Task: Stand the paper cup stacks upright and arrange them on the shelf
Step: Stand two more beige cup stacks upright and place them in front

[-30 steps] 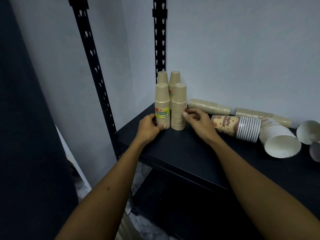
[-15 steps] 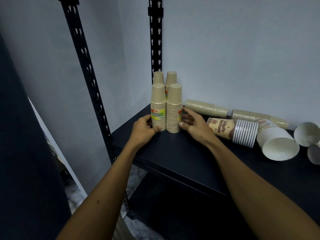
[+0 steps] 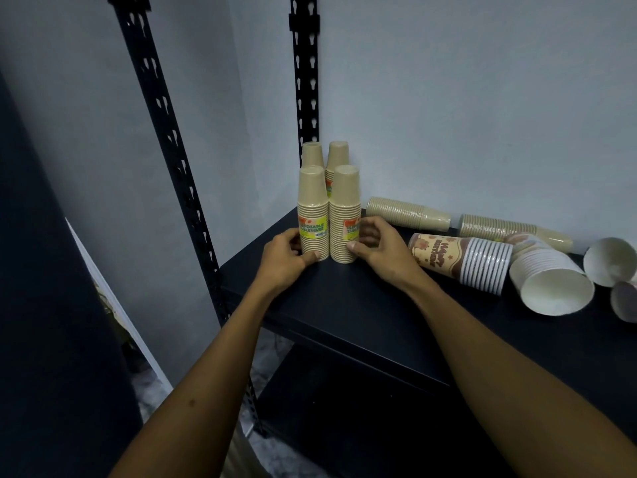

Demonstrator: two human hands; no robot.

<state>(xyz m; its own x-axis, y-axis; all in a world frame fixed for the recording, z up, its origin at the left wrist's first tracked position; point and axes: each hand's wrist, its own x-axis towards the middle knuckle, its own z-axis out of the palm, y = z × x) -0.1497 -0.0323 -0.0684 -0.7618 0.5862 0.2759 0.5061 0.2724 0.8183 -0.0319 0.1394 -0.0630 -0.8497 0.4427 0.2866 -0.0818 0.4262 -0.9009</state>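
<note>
Cup stacks stand upright in the back left corner of the shelf [image 3: 344, 315], four tan ones in a tight two-by-two block. The left hand [image 3: 282, 260] grips the front left stack [image 3: 313, 215] low down, thumb on its front near the base and fingers curled round its left side. The right hand [image 3: 379, 250] grips the front right stack [image 3: 344, 219] the same way, thumb tip on its lower front and fingers curled round its right side. These two stacks touch each other, and each bears a yellow and green label. Just behind them stand the back left stack [image 3: 312, 155] and the back right stack [image 3: 337, 155], mostly hidden, only their upper cups showing.

To the right of the right hand, more stacks lie on their sides. A tan stack [image 3: 406, 213] lies near the wall, and a second tan stack [image 3: 499, 227] lies farther right along the wall. In front of these lies a printed stack [image 3: 462, 258] with brown and cream artwork and striped rims, and beside it a white stack [image 3: 548, 281] with its open mouth turned toward the camera. At the right edge, two more cups [image 3: 610, 260] lie with mouths showing, partly cut off.

Two black slotted posts [image 3: 305, 81] rise at the shelf's left end against a pale wall [image 3: 482, 98].
</note>
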